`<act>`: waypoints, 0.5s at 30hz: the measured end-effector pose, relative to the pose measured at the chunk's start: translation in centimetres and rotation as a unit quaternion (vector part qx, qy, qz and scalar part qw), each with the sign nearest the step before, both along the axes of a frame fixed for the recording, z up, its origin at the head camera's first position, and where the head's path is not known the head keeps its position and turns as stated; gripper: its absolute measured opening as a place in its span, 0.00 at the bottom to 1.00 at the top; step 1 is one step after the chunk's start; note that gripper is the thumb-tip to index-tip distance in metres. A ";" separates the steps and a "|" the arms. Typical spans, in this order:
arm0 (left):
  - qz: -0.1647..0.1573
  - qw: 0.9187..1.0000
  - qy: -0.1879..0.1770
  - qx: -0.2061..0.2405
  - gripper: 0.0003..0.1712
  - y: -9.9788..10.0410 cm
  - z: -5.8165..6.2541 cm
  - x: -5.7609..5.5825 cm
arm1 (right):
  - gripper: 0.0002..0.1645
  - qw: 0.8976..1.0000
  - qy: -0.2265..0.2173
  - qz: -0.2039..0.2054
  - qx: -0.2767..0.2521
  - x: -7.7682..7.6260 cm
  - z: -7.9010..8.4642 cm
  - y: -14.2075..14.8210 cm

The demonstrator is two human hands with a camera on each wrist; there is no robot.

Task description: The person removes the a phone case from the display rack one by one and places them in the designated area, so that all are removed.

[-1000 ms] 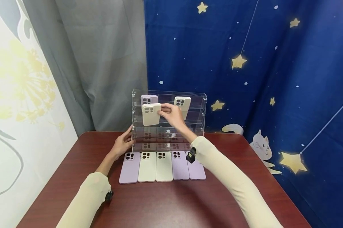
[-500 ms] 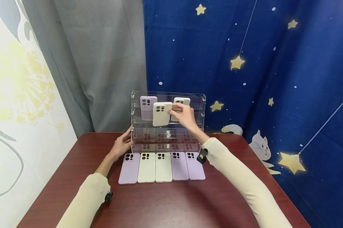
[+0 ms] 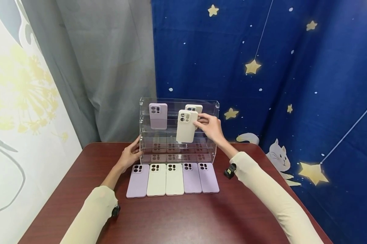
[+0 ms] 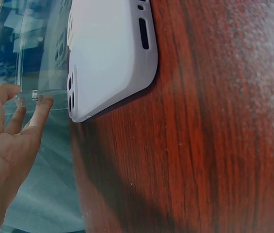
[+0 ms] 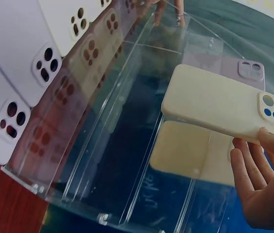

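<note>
My right hand pinches a cream phone case by its upper right edge, thumb in front. The case is upright, its camera cutouts at the top left. Seen from the head, it overlaps another cream phone case standing on the upper part of a clear acrylic display rack. To the left on the rack stands a lilac phone case. My left hand rests against the rack's left side; in the left wrist view its extended fingers touch the side panel.
Before the rack, several phone cases lie side by side on the dark red table: a lilac case at the left, cream cases in the middle, lilac cases at the right. Grey and blue curtains hang behind.
My right hand has carried the cream case rightward across the rack's front and slightly down, from before the lilac case to before the other cream case. The left hand stays at the rack's side.
</note>
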State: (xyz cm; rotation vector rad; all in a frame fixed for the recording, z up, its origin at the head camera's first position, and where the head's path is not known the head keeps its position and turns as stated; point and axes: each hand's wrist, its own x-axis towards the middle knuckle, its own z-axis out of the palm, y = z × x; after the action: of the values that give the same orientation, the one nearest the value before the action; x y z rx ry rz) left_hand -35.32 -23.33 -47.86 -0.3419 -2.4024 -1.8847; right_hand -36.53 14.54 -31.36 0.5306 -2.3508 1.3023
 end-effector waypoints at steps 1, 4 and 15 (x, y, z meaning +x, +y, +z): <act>0.001 1.000 0.000 -0.003 0.49 0.0 0.0 0.0 | 0.24 1.000 -0.001 -0.002 0.002 0.1 -0.1 0.4; 0.003 1.000 0.001 -0.010 0.49 0.0 0.0 0.1 | 0.27 1.000 -0.003 -0.007 0.009 0.4 -0.3 1.4; -0.002 1.000 0.010 0.000 0.50 0.2 0.0 0.1 | 0.36 0.999 -0.017 -0.023 0.024 1.1 -1.4 5.9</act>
State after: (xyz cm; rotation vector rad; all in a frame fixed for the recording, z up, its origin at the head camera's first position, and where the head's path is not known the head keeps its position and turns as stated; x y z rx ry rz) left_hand -35.19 -23.17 -47.86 -0.3641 -2.3904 -1.8746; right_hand -35.45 20.40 -32.72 0.4699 -2.4136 1.2465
